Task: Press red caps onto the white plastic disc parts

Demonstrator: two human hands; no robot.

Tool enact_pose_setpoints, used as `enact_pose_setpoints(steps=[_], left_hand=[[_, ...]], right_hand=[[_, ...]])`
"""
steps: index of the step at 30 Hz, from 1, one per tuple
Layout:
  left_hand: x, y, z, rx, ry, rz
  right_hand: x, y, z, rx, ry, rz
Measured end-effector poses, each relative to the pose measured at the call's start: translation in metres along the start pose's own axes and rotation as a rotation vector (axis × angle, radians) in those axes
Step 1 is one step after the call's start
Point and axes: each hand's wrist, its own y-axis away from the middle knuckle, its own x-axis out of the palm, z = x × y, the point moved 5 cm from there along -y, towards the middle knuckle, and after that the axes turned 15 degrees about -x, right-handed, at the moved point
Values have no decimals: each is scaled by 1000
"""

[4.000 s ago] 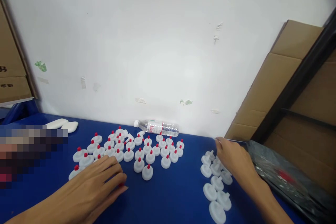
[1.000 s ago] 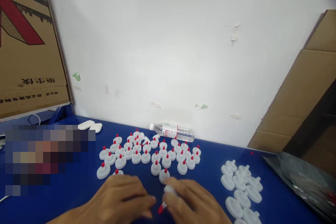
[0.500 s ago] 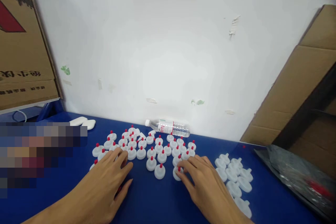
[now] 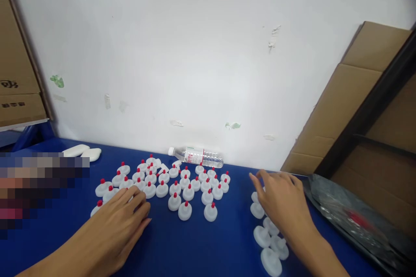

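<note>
My left hand (image 4: 121, 225) lies low over the blue table, thumb apart from its loosely bent fingers. Its palm is hidden, and its fingertips are close to several white round caps with red tips (image 4: 149, 190). On the right, my right hand (image 4: 281, 197) is over a cluster of translucent white caps without red tips (image 4: 261, 236), covering part of it. Its thumb and forefinger are apart, with nothing visible between them. One red-tipped cap (image 4: 210, 212) stands upright at the near right of the red-tipped group.
A clear water bottle (image 4: 198, 156) lies by the wall (image 4: 195, 52). White oval objects (image 4: 91, 154) sit at the back left. A dark plastic bag (image 4: 351, 220) with something red inside lies beside a cardboard box (image 4: 344, 95) at right. Another carton (image 4: 19, 73) stands at left.
My right hand has left the near red-tipped cap and moved right, over the plain caps. My left hand stays near the red-tipped caps. The view has shifted to the right.
</note>
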Motion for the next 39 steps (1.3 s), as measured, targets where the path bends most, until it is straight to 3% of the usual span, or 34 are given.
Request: enact_pose_setpoints(steps=[4, 8, 15, 20, 23, 29, 35, 39], left_hand=[[-11, -6, -5, 25, 121, -65], [-17, -6, -9, 61, 202, -92], [-24, 0, -14, 120, 283, -99], [-19, 8, -9, 116, 366, -40], [-21, 9, -13, 137, 389, -47], [-35, 6, -24, 147, 443, -126], [-10, 24, -20, 158, 457, 29], [-6, 25, -22, 145, 470, 5]], right_hand=[[22, 12, -11, -32, -11, 84], [26, 12, -6, -54, -71, 59], [-8, -8, 17, -140, -244, -135], [-49, -1, 84, -555, -466, -287], [-64, 8, 117, -676, -514, -373], [-56, 17, 138, -642, -652, -409], [-58, 18, 142, -717, -645, -461], [-67, 18, 146, -734, -636, -522]])
